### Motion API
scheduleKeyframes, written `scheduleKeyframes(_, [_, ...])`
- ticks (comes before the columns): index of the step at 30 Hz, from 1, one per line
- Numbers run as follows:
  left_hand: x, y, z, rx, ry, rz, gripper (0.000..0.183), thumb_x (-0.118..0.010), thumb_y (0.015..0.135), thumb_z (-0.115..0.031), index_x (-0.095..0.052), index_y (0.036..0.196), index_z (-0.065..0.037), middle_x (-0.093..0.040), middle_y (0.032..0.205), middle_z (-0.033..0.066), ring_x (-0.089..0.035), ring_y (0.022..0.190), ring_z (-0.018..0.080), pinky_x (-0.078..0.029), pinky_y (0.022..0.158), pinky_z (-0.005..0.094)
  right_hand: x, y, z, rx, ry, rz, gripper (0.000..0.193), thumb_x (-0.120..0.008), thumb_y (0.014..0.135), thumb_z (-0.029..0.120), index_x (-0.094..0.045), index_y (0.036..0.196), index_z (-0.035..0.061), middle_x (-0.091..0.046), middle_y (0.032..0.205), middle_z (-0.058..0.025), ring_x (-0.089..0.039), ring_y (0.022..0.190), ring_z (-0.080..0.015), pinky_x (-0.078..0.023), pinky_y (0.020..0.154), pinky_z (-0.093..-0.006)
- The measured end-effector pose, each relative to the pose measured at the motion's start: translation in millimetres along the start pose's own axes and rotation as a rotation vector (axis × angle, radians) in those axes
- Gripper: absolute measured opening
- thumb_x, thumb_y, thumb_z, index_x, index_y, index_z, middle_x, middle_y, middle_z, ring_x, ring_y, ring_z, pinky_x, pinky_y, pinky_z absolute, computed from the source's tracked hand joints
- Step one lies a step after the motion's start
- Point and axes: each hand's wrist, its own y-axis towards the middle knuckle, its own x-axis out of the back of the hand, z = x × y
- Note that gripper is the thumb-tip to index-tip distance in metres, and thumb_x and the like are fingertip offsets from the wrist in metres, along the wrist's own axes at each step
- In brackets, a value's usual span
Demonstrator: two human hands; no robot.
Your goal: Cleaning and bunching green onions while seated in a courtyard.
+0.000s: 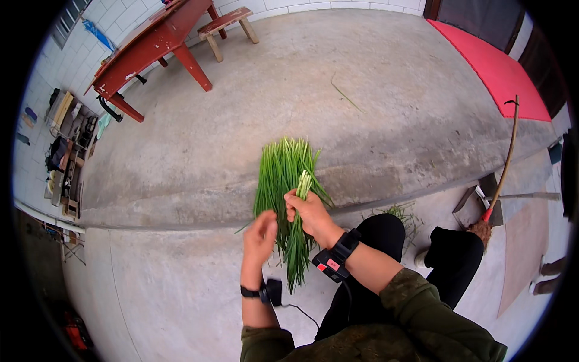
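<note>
My right hand (309,212) is closed around a small bunch of garlic chives (303,186), pale cut ends pointing up and away from me. The green leaves of that bunch hang below the fist toward the lower floor. Just left of it, my left hand (260,236) is raised beside the leaves, with bent fingers blurred by motion; I cannot make out anything in it. Behind both hands a larger pile of garlic chives (278,160) lies on the raised concrete step (199,190), its light stem ends toward the far side. Both wrists wear black straps with small devices.
Loose green scraps (403,218) lie on the floor by my right knee. Farther right are a dustpan (470,208) and a wooden-handled broom (508,154). A red table (148,51) and a wooden bench (224,22) stand far left. A red mat (491,72) lies far right.
</note>
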Motion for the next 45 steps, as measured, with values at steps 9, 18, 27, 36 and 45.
scheduleKeyframes(9, [-15.4,95.4,-14.9,-0.058,-0.039,0.403,0.047,-0.049,0.080,-0.013,-0.030,0.120,0.000,-0.046,0.109,0.0075,-0.047,0.087,0.0100,-0.042,0.068,0.0237,-24.6,42.4,43.6,0.054,-0.121,-0.045,0.011,-0.052,0.077,0.013,-0.045,0.073,0.0048,-0.045,0.058,-0.0013,-0.043,0.048,-0.0103,-0.034,0.041,-0.0225])
scheduleKeyframes(18, [-32.4,100.1,-5.0,0.167,0.078,0.169,0.036,-0.045,0.080,-0.009,-0.035,0.113,0.002,-0.054,0.093,0.0076,-0.052,0.071,0.0127,-0.043,0.057,0.0241,-12.9,95.8,30.8,0.148,-0.045,0.039,0.031,-0.057,0.073,0.019,-0.045,0.095,-0.0005,-0.051,0.080,-0.0099,-0.050,0.071,-0.0154,-0.042,0.061,-0.0261])
scheduleKeyframes(27, [-41.4,102.1,10.5,0.008,0.634,0.038,0.036,-0.051,0.075,-0.024,-0.047,0.098,0.004,-0.055,0.073,0.0221,-0.056,0.070,0.0285,-0.043,0.061,0.0342,17.5,103.9,34.4,0.297,-0.360,-0.155,0.024,-0.051,0.076,0.015,-0.049,0.092,-0.0032,-0.054,0.085,-0.0096,-0.051,0.075,-0.0150,-0.041,0.067,-0.0244])
scheduleKeyframes(36, [2.5,163.0,25.2,-0.046,0.721,0.020,0.024,-0.051,0.073,-0.022,-0.058,0.086,-0.003,-0.058,0.075,0.0153,-0.057,0.070,0.0256,-0.044,0.062,0.0321,1.2,108.0,14.9,0.068,-0.301,0.095,0.022,-0.045,0.080,0.013,-0.045,0.098,-0.0010,-0.053,0.086,-0.0087,-0.053,0.070,-0.0128,-0.043,0.060,-0.0223])
scheduleKeyframes(45, [1.4,188.9,77.8,0.214,0.364,-0.021,0.025,-0.054,0.071,-0.021,-0.058,0.080,0.002,-0.059,0.070,0.0123,-0.057,0.065,0.0189,-0.044,0.060,0.0281,10.9,117.3,4.7,-0.030,-0.199,0.068,0.022,-0.042,0.081,0.010,-0.044,0.099,-0.0013,-0.052,0.088,-0.0094,-0.054,0.073,-0.0159,-0.045,0.061,-0.0241])
